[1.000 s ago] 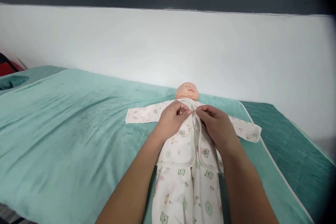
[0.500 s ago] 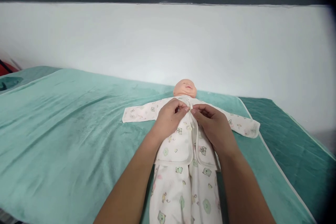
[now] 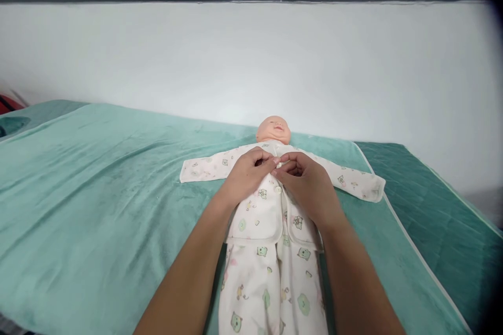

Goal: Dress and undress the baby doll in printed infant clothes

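Note:
A baby doll (image 3: 274, 130) lies on its back, dressed in a white printed jacket (image 3: 257, 220) and matching trousers (image 3: 251, 288). At the chest, my left hand (image 3: 250, 174) pinches one front edge of the jacket between thumb and fingers. Close against it, my right hand (image 3: 304, 180) is closed on the opposite front edge, fingertips almost touching the left ones. A small pale button (image 3: 279, 189) shows just below the fingers. Under it the two front edges hang slightly apart. Whatever lies right between the fingertips is mostly hidden.
A light green blanket (image 3: 118, 209) with soft folds spreads under the doll. On the right, a darker green cover (image 3: 416, 193) runs beneath its white-trimmed edge. A white wall (image 3: 251, 57) stands behind the doll's head. Something red (image 3: 10, 103) shows at the far left.
My fingertips have drawn closer together at the jacket's front, and the right hand has shifted left over the edge. The whole view has moved slightly.

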The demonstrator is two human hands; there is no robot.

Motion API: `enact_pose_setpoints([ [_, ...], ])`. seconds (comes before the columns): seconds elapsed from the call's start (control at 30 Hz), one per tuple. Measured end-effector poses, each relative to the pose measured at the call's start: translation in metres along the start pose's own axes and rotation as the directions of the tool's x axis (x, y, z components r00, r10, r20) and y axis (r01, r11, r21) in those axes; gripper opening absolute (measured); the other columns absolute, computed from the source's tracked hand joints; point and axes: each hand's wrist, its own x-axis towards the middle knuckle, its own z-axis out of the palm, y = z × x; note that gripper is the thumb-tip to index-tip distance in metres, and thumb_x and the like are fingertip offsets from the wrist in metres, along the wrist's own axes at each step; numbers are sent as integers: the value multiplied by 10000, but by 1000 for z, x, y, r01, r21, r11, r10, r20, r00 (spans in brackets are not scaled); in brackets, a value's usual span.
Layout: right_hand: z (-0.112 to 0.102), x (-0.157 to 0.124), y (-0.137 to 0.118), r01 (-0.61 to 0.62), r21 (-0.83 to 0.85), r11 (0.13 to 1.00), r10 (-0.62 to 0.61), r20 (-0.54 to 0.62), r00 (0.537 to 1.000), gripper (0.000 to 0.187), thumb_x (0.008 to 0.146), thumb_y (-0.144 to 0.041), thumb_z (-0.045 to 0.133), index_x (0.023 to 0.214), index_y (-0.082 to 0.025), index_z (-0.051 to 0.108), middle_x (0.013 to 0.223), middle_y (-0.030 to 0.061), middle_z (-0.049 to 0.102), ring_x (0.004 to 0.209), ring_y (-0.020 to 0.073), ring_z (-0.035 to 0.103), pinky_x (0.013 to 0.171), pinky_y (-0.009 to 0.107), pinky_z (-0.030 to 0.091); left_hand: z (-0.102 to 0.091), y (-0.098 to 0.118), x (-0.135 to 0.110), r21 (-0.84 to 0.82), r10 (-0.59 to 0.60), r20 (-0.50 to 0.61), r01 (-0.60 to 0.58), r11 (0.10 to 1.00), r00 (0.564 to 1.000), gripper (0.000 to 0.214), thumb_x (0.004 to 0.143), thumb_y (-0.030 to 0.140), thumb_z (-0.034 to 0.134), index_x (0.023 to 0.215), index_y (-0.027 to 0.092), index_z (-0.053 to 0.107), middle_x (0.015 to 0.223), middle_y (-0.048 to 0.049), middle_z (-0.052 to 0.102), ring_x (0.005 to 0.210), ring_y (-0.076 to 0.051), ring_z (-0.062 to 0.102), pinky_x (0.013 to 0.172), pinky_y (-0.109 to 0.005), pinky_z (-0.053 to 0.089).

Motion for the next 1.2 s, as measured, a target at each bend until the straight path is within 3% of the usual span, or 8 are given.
enact_pose_setpoints([
  [0.27,6,-3,-2,93,-147,985,-98,-31,995,175,784,-300,631,952,-256,606,717,-33,686,644,151,602,622,272,428,-2,2,-2,-117,-106,43,110,987,993,170,822,359,597,810,196,648,947,-14,593,646,-98,460,530,-235,352],
  [0.47,7,-4,-2,115,-186,976,-122,-27,992,149,795,-288,623,931,-258,572,709,-36,684,643,160,611,610,275,414,-4,2,-3,-162,-66,58,75,984,996,125,811,289,598,810,193,678,949,-23,626,811,-136,543,703,-250,428],
  [0.63,2,-4,-3,84,-197,977,-85,2,996,222,792,-304,642,999,-275,570,744,-41,679,676,161,614,616,278,430,-4,1,-3,-132,-92,43,97,986,995,114,823,293,589,830,202,658,875,-8,594,707,-115,485,606,-240,379],
  [0.77,-5,-10,-8,77,-280,957,-72,28,997,289,794,-360,657,1055,-275,568,815,-15,675,718,175,610,608,288,417,-4,0,-4,-128,-47,20,49,991,999,87,817,285,620,828,198,627,785,10,544,699,-109,454,627,-237,373],
  [0.9,-14,-22,-16,66,-456,888,-52,44,998,188,811,-410,638,856,-254,544,799,-1,648,666,169,561,556,284,368,-7,1,-6,-121,-19,0,19,992,1000,109,822,304,630,821,195,620,792,5,547,725,-118,462,666,-249,385],
  [0.97,-17,-28,-19,70,-551,831,-33,77,996,245,829,-447,613,749,-243,502,737,1,620,600,158,516,524,283,329,-9,2,-7,-97,-13,0,13,995,1000,128,830,324,630,825,196,629,790,2,554,724,-122,461,669,-256,384],
  [1.07,-20,-36,-23,88,-662,745,0,133,991,302,844,-448,587,672,-235,460,649,1,573,530,144,448,491,285,273,-14,5,-10,-38,-2,54,4,999,999,173,844,372,629,853,202,658,809,-3,577,708,-124,448,648,-264,370],
  [1.2,-23,-38,-27,105,-711,696,66,209,976,284,890,-347,496,641,-226,435,619,-7,548,523,132,414,482,280,255,-22,11,-13,44,41,252,-53,998,967,197,832,405,659,854,212,693,878,-10,612,715,-124,442,654,-270,383],
])
